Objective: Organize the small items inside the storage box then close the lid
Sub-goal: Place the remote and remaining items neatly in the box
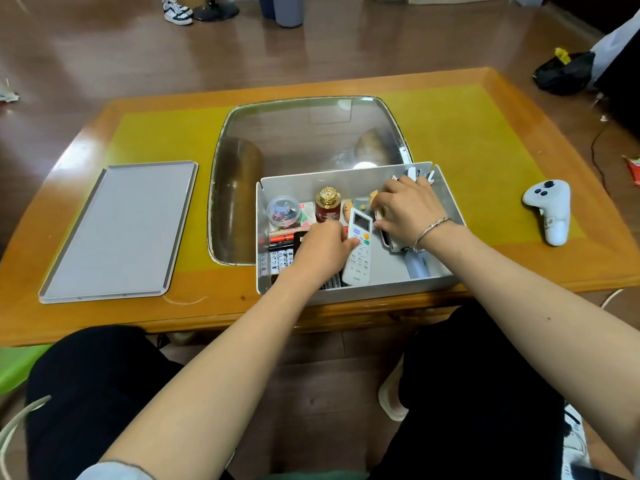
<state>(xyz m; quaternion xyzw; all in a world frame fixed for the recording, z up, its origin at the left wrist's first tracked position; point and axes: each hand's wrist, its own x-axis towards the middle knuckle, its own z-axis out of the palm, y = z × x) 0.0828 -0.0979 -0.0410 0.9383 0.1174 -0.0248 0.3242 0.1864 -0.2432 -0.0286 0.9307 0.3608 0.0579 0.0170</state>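
Both forearms over the storage box (446, 202) — right hand (405, 209) hiding its contents

the wooden table (450, 98) carries the storage box (360, 289), lid (117, 230), and white controller (550, 209).

A white controller (550, 213) lies near the table's (485, 126) right edge. A glass panel (304, 133) fills the table's middle. On the floor beyond the far edge stand sneakers (177, 11) and a grey bin (289, 10); a black bag (562, 72) lies far right.
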